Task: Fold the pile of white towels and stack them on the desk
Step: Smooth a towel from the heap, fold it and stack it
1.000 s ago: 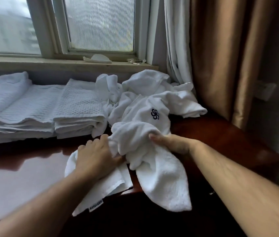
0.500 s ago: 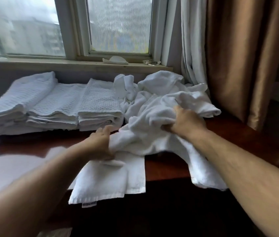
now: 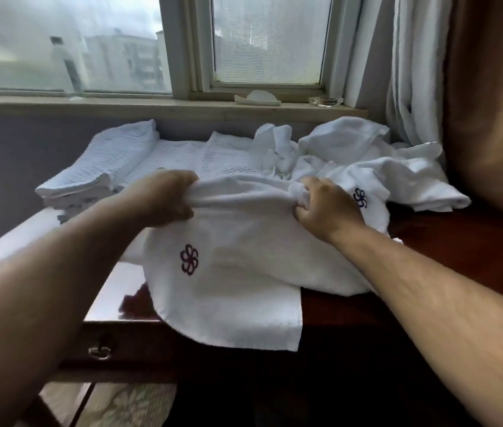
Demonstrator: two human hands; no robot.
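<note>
A white towel (image 3: 237, 272) with a dark flower emblem hangs from both my hands over the front edge of the dark wooden desk (image 3: 459, 257). My left hand (image 3: 167, 198) grips its upper edge on the left. At the same edge on the right, my right hand (image 3: 324, 208) clutches a bunch of the cloth. Behind lies the loose pile of white towels (image 3: 367, 161), one showing the same emblem. Folded waffle-weave towels (image 3: 114, 167) are stacked in a row at the back left of the desk.
A window sill (image 3: 151, 106) runs behind the desk with a small white dish (image 3: 257, 98) and a glass item (image 3: 325, 101) on it. White and brown curtains (image 3: 459, 103) hang at the right. A drawer handle (image 3: 99, 352) shows below the desk's front edge.
Both hands have lifted and pulled one towel out of the pile, spreading it between them. My left hand moved from the desk surface up to the towel's edge.
</note>
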